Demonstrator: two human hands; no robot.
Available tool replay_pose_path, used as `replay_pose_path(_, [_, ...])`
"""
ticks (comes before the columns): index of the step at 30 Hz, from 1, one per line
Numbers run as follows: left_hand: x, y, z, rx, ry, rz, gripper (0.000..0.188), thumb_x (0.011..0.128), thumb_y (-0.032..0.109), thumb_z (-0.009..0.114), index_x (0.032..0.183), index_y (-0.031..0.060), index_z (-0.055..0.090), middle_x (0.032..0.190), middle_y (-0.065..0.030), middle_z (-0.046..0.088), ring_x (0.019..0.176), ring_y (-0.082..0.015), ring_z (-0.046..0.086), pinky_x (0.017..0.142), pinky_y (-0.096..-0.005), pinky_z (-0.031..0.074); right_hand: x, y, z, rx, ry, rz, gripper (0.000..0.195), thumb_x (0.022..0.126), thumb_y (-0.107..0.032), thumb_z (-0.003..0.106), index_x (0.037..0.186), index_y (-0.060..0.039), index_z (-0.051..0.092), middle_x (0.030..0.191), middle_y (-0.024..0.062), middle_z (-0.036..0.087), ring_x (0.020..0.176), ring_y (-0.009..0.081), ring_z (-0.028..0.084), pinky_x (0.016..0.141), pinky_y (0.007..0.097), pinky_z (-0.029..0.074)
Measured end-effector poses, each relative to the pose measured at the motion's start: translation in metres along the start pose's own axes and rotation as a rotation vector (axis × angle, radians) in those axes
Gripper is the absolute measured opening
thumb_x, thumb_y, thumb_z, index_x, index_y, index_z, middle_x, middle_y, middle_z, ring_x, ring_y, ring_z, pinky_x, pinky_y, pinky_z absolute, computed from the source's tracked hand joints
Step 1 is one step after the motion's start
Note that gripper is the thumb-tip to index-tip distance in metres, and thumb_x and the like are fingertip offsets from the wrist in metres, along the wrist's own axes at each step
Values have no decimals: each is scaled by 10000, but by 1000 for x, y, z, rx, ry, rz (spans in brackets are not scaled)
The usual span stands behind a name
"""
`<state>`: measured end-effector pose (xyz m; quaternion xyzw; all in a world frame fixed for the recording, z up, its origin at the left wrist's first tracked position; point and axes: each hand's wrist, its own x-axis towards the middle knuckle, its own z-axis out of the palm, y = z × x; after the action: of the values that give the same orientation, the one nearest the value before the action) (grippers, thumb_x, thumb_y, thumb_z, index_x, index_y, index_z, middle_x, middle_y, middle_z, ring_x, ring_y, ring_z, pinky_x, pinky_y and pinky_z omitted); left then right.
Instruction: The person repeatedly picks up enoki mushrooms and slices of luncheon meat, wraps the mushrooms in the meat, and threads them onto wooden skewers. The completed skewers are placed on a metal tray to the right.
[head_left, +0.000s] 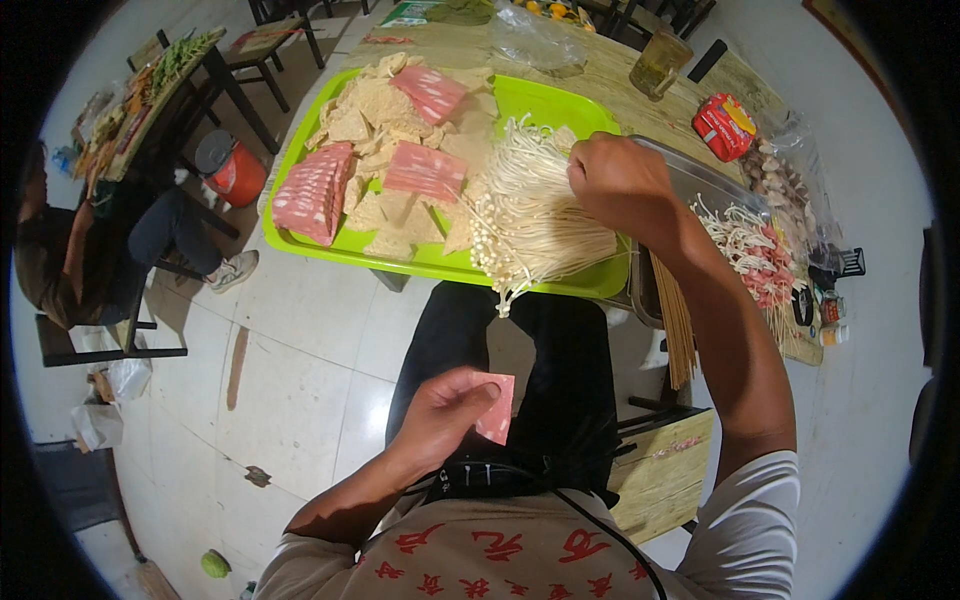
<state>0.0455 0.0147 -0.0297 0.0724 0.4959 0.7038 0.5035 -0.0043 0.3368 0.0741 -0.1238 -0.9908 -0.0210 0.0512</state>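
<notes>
My left hand (454, 409) holds a thin pink slice of marbled luncheon meat (496, 416) above my lap, thumb on top. My right hand (619, 176) is over the upper right edge of a pile of enoki mushrooms (536, 214), fingers bent down; its fingertips are partly hidden. The enoki lie on the right half of a lime-green plastic tray (442, 271). Stacks of sliced meat (313, 193) and pale, rough-textured sheets of food (386, 105) fill the tray's left and middle. Bamboo skewers (673, 322) stick out over the table edge right of the tray.
Beside the green tray is a metal tray (697, 166); skewered enoki and meat (757, 255) lie farther right. A glass mug (660, 64), a red packet (724, 127) and plastic bags stand behind. A person (67, 247) sits at another table, far left, near a red bucket (236, 174).
</notes>
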Motion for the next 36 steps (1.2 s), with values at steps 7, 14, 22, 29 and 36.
replay_pose_path(7, [1, 1, -1, -31, 3, -7, 169, 1009, 83, 563, 1105, -9, 667, 804, -43, 661, 696, -111, 631, 660, -256, 519, -6, 19, 1, 589, 224, 57, 218, 975, -226, 553, 938, -31, 644, 847, 123, 671, 795, 247, 659, 697, 354, 503])
replay_pose_path(14, [3, 4, 6, -28, 30, -27, 166, 1001, 96, 577, 1085, -18, 664, 791, -43, 661, 682, -115, 633, 644, -260, 520, -22, 17, -28, 1484, 51, 481, 171, 1017, -226, 547, 1031, -69, 613, 898, 63, 700, 703, 116, 667, 613, 230, 492])
replay_pose_path(22, [4, 2, 6, -28, 56, -63, 165, 997, 108, 589, 1087, -4, 671, 843, -42, 686, 712, -106, 652, 665, -255, 534, -33, 13, -24, 1381, -97, 369, 208, 987, -252, 600, 1059, -57, 608, 890, 42, 696, 702, 94, 632, 584, 227, 473])
replay_pose_path(29, [3, -3, 6, -26, 25, -57, 171, 997, 127, 601, 1086, 1, 675, 862, -27, 687, 756, -89, 647, 693, -242, 523, -47, 21, -4, 1198, -195, 340, 390, 866, -103, 697, 1223, 8, 585, 874, 16, 640, 753, 100, 613, 617, 249, 483])
replay_pose_path(36, [5, -7, 3, -14, 32, -60, 126, 994, 117, 609, 1055, 29, 675, 891, -25, 701, 771, -92, 656, 706, -246, 530, -64, 23, -4, 847, 7, 269, 346, 884, -59, 668, 1216, 17, 610, 856, 4, 622, 742, 80, 569, 651, 233, 474])
